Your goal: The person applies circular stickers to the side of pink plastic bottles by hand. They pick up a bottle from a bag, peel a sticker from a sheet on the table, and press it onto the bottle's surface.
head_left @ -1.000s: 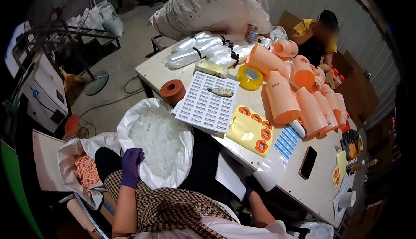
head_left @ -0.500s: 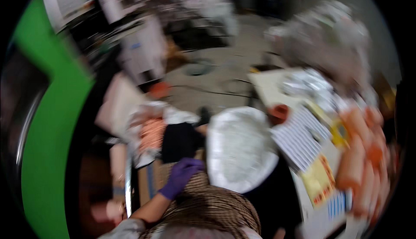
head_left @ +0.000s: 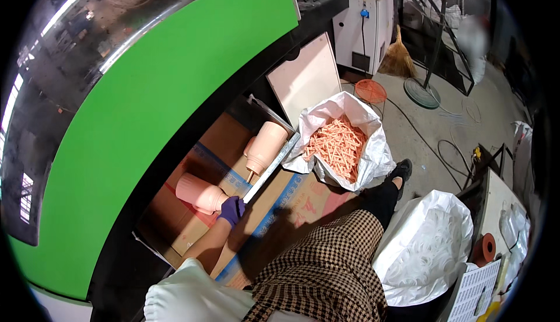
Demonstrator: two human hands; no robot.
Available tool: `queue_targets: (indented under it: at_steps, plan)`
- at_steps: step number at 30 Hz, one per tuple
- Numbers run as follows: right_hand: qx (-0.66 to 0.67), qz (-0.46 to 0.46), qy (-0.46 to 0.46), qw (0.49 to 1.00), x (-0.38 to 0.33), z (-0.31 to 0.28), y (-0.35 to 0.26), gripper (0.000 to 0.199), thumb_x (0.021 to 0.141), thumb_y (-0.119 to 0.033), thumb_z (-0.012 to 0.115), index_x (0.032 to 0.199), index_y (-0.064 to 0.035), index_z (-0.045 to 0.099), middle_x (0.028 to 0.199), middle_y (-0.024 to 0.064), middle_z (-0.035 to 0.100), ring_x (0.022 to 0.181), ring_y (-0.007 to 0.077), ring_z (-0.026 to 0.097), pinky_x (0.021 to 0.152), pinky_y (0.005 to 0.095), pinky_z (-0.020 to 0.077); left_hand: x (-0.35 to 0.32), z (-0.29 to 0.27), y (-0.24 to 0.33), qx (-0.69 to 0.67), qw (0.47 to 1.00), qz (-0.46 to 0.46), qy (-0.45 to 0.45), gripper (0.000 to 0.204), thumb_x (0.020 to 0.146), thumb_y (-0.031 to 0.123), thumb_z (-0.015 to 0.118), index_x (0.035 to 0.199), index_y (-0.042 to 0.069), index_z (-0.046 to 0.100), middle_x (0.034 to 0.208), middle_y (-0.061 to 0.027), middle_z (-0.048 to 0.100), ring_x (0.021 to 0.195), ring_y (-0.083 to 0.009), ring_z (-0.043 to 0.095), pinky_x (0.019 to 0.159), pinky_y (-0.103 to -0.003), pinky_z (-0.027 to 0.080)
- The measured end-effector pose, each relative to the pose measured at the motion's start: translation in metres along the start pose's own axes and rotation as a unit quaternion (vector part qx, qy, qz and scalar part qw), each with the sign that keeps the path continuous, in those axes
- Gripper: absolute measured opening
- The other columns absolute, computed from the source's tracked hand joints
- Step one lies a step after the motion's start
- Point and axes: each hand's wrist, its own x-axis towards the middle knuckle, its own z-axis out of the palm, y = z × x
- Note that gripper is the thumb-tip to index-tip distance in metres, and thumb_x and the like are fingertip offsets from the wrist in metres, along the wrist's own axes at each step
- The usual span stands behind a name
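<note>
My gloved left hand (head_left: 232, 209) closes its fingers on the neck of a pink bottle (head_left: 200, 193) lying on flattened cardboard (head_left: 280, 205); a second bottle (head_left: 265, 146) lies beyond. I should grip firmly and lift level. Right hand unseen.

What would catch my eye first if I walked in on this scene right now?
Most likely the big curved green machine panel filling the left side. Below it, the person's left hand, in a purple glove, grips a pale pink plastic bottle lying on flattened cardboard, with a second pink bottle just beyond. To the right, an open white sack brims with orange-pink stick-like pieces.
</note>
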Motion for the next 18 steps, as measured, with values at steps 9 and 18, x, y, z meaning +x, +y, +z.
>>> queue_targets:
  at_steps: [9,18]
  plan:
    - [0.024,-0.144,-0.266,0.953,0.087,0.059,0.003,0.044,0.072,-0.008,0.074,0.116,-0.0130,0.072,0.104,0.0098,0.070,0.082,0.0306,0.066,0.067,0.0402,0.0536,0.160,0.011,-0.010,0.446,0.869,0.097,-0.192,0.028,0.088,0.029,0.062,0.102,0.007,0.071,0.098,-0.0265,0.068,0.090,-0.0446,0.067,0.074,-0.048,0.052]
    - [0.020,-0.088,-0.255,0.963,0.067,0.066,-0.008,0.042,0.078,-0.007,0.068,0.119,-0.0162,0.070,0.105,0.0070,0.068,0.085,0.0278,0.064,0.072,0.0406,0.0514,0.241,0.021,-0.074,-0.498,0.805,-0.312,0.079,0.037,0.090,0.025,0.065,0.120,0.004,0.062,0.107,-0.0090,0.064,0.107,-0.0258,0.059,0.091,-0.036,0.048]
